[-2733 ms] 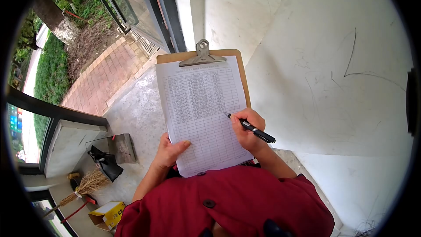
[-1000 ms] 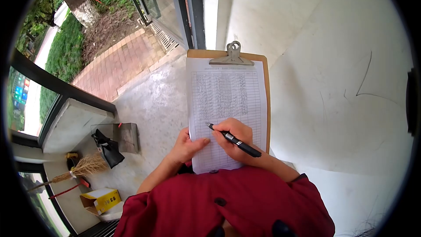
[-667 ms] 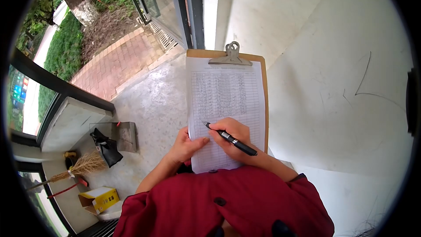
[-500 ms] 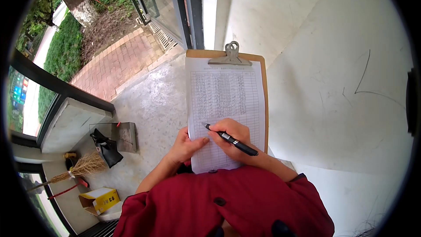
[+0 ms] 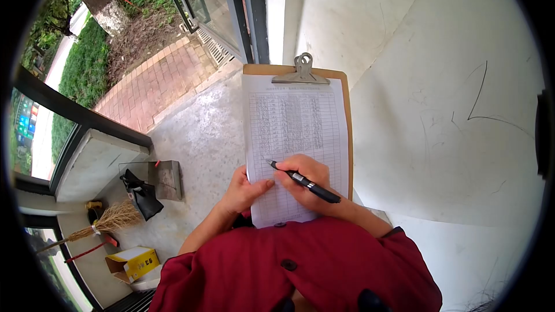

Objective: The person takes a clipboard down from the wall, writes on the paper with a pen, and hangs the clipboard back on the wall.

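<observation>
A brown clipboard is held in front of my red shirt, its metal clip at the far end. Under the clip lies a printed form, its upper rows filled with handwriting too small to read. My left hand grips the clipboard's left edge, thumb flat on the paper, other fingers hidden beneath. Between the fingers of my right hand is a black pen. Its tip points at the left side of the form, just below the written rows.
On the left stand a straw broom, a black bag, a grey metal dustpan and a yellow cardboard box. A glass door opens onto brick paving. A white wall rises on the right.
The clipboard has shifted very slightly up and left in view. Both hands keep their grips, and the pen tip stays at nearly the same spot on the form.
</observation>
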Demonstrator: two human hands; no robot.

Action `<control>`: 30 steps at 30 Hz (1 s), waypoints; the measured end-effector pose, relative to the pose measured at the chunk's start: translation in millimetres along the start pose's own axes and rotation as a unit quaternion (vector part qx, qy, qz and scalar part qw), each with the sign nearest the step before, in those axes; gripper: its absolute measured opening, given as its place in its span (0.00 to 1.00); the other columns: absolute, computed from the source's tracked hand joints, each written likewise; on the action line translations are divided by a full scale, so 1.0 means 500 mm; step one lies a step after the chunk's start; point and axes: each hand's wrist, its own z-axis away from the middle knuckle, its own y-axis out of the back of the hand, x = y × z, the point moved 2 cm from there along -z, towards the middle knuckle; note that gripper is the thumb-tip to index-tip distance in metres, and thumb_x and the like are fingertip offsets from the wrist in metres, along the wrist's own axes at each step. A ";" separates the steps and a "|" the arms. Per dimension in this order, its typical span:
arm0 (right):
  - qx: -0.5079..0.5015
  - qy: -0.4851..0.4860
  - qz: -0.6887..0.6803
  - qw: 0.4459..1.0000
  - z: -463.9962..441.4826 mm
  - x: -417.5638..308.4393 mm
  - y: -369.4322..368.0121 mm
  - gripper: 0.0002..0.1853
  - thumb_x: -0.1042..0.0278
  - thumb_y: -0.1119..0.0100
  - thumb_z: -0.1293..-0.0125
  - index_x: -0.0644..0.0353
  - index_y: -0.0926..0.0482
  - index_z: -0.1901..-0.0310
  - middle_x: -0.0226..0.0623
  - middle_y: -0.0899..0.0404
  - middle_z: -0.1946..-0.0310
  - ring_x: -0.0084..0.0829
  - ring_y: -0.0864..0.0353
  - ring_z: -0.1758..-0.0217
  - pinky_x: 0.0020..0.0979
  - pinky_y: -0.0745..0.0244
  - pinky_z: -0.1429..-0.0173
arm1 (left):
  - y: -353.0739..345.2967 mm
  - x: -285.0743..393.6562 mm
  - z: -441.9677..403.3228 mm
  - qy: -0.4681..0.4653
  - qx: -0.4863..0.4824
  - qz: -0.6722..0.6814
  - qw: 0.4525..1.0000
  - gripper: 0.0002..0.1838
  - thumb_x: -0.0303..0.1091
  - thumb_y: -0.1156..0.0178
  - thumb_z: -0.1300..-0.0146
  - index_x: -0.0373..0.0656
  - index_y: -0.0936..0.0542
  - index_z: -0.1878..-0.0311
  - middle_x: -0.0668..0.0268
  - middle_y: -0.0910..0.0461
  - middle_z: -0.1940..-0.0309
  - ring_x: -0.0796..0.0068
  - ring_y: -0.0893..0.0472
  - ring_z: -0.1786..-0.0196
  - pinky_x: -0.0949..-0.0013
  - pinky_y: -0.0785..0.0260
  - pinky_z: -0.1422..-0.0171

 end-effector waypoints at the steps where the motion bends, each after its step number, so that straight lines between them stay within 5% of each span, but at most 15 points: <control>1: 0.000 -0.004 0.007 1.000 0.001 0.001 0.000 0.07 0.78 0.37 0.46 0.63 0.24 0.66 0.39 0.23 0.75 0.30 0.23 0.76 0.26 0.29 0.73 | -0.002 0.002 0.001 -0.001 0.003 -0.002 1.000 0.16 0.24 0.41 0.42 0.36 0.26 0.49 0.65 0.22 0.56 0.77 0.24 0.55 0.70 0.30 0.49; 30: 0.021 0.000 0.012 1.000 0.002 0.003 0.001 0.06 0.79 0.37 0.46 0.64 0.24 0.67 0.37 0.24 0.77 0.27 0.25 0.78 0.26 0.31 0.75 | -0.001 0.000 0.006 -0.010 0.021 0.000 1.000 0.17 0.24 0.40 0.44 0.35 0.26 0.49 0.64 0.21 0.56 0.76 0.23 0.55 0.70 0.30 0.49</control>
